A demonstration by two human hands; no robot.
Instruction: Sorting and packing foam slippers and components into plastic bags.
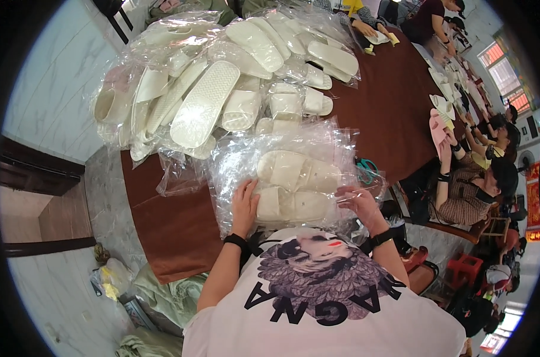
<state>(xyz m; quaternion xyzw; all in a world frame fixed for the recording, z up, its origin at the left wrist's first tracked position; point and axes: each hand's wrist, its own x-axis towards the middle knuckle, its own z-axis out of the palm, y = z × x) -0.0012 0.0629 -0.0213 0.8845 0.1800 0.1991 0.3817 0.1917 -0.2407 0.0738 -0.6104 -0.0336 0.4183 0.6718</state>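
A pair of cream slippers [298, 205] lies side by side in clear plastic in front of me, on a stack of clear plastic bags [229, 159]. My left hand [244, 207] rests against the left end of the nearer slipper, its fingers stretched out on the plastic. On the other side, my right hand [362, 205] touches the bag by the slippers' right ends, fingers spread. Neither hand is closed around anything. The plastic's glare blurs its edges near my right fingers.
A large heap of bagged cream slippers [204, 104] covers the far left of the brown-covered table [380, 107]. Teal-handled scissors [367, 171] lie right of the bags. Along the right side, other people sit at work; one holds a pink slipper [439, 132]. A red stool [462, 269] stands lower right.
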